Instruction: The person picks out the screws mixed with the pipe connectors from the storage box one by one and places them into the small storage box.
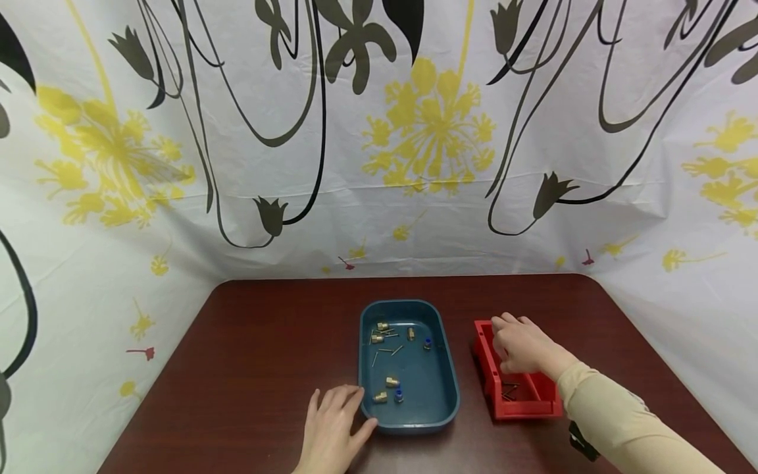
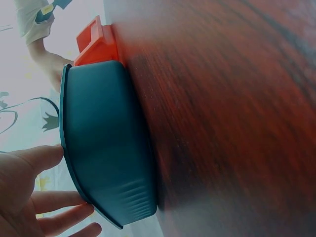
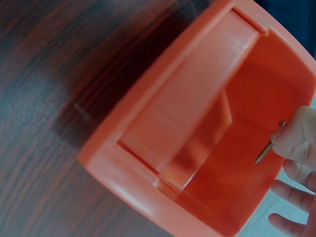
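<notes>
My right hand [image 1: 525,345] is over the red bin [image 1: 527,411], its fingers reaching inside. The right wrist view shows its thumb and a finger pinching a brass-coloured screw [image 3: 264,152], tip pointing down into the bin. Several dark screws [image 1: 509,390] lie at the bin's near end. With fingers fairly straight, my left hand [image 1: 333,424] touches the left rim of the blue tray [image 1: 423,372]; the left wrist view shows thumb and fingertips against that rim. Inside the tray are brass fittings [image 1: 381,397], blue-tipped pieces [image 1: 399,395] and several thin screws [image 1: 397,351].
Tray and bin stand side by side on a dark red-brown table [image 1: 266,355], with a strip of tabletop between them. Behind the table and at its sides hangs a white cloth [image 1: 355,230] with a floral print. A dark band [image 1: 583,442] shows at my right wrist.
</notes>
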A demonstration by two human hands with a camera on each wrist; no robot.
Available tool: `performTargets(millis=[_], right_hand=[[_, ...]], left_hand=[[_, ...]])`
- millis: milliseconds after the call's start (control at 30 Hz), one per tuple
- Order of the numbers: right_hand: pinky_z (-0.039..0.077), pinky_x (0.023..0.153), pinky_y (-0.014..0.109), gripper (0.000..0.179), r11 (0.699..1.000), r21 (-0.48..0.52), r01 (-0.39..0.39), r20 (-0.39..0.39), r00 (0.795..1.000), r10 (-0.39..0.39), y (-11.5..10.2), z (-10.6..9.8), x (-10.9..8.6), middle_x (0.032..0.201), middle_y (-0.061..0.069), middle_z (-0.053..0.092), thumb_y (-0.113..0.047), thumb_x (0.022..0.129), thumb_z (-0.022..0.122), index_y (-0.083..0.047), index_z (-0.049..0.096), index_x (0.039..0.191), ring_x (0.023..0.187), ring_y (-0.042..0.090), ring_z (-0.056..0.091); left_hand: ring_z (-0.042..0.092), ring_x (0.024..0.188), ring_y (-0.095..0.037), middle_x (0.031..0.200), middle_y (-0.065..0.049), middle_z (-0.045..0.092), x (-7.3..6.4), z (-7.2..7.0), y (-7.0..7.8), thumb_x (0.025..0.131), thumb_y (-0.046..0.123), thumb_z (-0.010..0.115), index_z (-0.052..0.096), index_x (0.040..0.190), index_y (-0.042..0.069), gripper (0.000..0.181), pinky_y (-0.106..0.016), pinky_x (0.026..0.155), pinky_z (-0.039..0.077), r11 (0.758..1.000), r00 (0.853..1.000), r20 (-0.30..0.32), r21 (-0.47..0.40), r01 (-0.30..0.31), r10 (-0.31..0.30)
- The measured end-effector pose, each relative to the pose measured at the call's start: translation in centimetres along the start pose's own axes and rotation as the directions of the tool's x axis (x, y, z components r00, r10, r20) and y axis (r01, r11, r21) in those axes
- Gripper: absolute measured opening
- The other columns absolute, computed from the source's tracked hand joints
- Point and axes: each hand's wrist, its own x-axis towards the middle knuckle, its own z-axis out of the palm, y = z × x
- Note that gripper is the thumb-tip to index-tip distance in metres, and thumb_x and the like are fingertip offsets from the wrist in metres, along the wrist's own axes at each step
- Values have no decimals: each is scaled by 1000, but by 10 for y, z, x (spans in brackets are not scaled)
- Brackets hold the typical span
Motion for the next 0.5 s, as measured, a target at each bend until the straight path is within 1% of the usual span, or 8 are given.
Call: performTargets(millis=[167, 267, 333, 500], right_hand=[[33, 55, 37, 37, 1000, -28, 8, 12, 1000, -8, -2, 6, -1, 72, -7, 35, -18, 54, 75, -23, 39, 45, 72, 17, 35], [32, 53, 36, 36, 999, -39, 2, 28, 1000, -1, -2, 10, -2, 72, -6, 35, -18, 54, 75, -22, 40, 45, 72, 18, 36], [32, 54, 37, 35, 999, -37, -10, 46, 999, 12, -2, 13, -2, 72, -5, 35, -17, 54, 75, -22, 41, 45, 72, 18, 36], [37, 59, 43, 30, 999, -21, -44, 97, 994, 46, -3, 17, -3, 74, -4, 38, -17, 55, 76, -21, 46, 49, 74, 20, 38]], left_hand=[[49, 98, -23, 103, -2, 55, 0, 0, 0, 76, 44, 63, 64, 106, 11, 44, -59, 83, 31, 1000, 1000, 7, -3, 2, -2], [49, 98, -23, 103, -2, 55, 0, 0, 0, 76, 44, 63, 64, 106, 11, 44, -59, 83, 31, 1000, 1000, 8, -3, 1, -1], [49, 98, -23, 103, -2, 55, 0, 0, 0, 76, 44, 63, 64, 106, 11, 44, -59, 83, 31, 1000, 1000, 8, -2, 1, -1], [49, 98, -23, 103, -2, 55, 0, 0, 0, 76, 44, 64, 64, 105, 11, 44, -59, 83, 31, 1000, 1000, 13, -2, 3, -3]])
